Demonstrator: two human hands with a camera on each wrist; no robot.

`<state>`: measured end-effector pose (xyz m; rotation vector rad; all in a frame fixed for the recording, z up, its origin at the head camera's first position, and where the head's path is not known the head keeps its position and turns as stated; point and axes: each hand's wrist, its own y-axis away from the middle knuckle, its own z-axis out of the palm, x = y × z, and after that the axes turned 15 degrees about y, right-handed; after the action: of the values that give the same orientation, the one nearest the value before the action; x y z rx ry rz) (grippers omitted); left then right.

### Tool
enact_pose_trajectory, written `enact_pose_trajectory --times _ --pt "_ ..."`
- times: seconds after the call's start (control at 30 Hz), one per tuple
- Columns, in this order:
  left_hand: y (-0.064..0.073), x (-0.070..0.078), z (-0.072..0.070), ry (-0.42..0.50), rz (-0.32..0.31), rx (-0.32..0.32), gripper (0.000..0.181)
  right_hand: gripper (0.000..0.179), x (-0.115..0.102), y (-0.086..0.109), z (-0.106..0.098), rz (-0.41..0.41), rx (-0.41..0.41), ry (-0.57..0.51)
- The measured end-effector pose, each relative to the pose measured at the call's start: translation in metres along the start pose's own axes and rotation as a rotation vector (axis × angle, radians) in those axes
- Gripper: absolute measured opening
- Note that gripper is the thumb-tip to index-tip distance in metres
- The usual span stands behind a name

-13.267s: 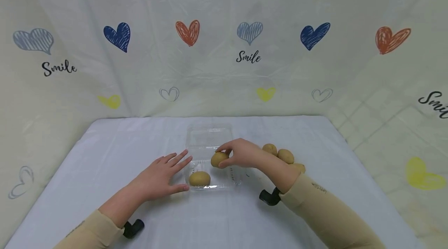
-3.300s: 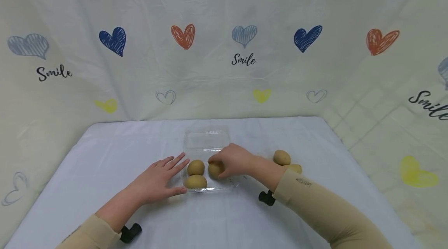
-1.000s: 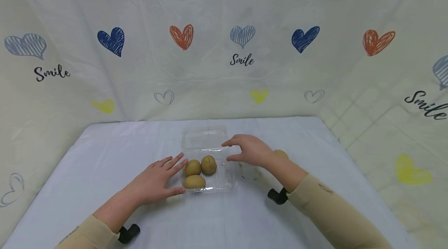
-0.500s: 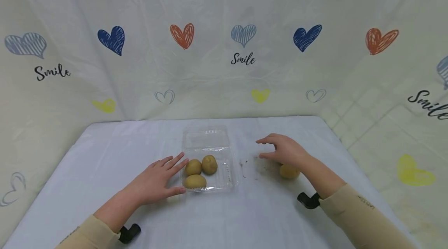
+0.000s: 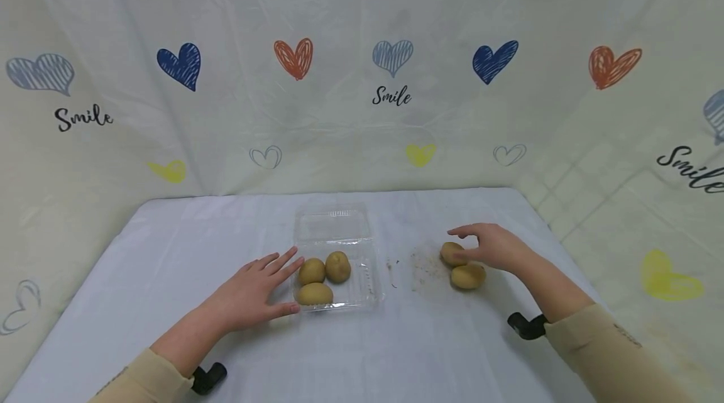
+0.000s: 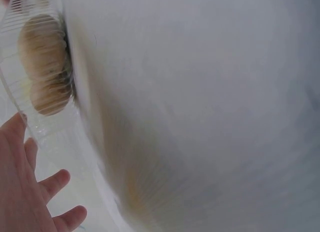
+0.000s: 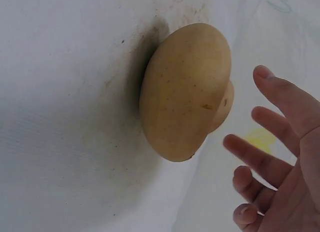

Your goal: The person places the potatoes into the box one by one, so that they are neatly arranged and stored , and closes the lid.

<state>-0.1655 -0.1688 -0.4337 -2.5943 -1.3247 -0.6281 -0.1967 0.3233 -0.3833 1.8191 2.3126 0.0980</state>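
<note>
Light dim, flat, greyish; source out of view. Glare marks the hinge and front rim of the box (image 5: 360, 280). Right of the box, a potato (image 5: 467, 277) casts a soft shadow. Cloth (image 6: 200, 82) beside the box appears blurred in the left wrist view.

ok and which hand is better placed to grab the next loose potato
Likely the right hand: it is open, empty and right beside the two loose potatoes. The left hand is farther off, at the clear container.
</note>
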Motion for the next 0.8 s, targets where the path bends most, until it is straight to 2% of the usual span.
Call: enact_pose_trajectory --times 0.2,0.47,0.8 --pt "0.0 -0.001 0.001 0.004 0.007 0.006 0.087 0.062 0.003 -0.007 0.007 0.029 -0.092 0.012" --pt "0.0 0.0 0.001 0.007 0.001 0.005 0.088 0.062 0.002 -0.016 0.014 0.007 -0.11 0.037" --pt "0.001 -0.001 0.001 0.002 -0.003 0.006 0.087 0.058 -0.002 -0.022 0.013 0.0 -0.105 0.068"
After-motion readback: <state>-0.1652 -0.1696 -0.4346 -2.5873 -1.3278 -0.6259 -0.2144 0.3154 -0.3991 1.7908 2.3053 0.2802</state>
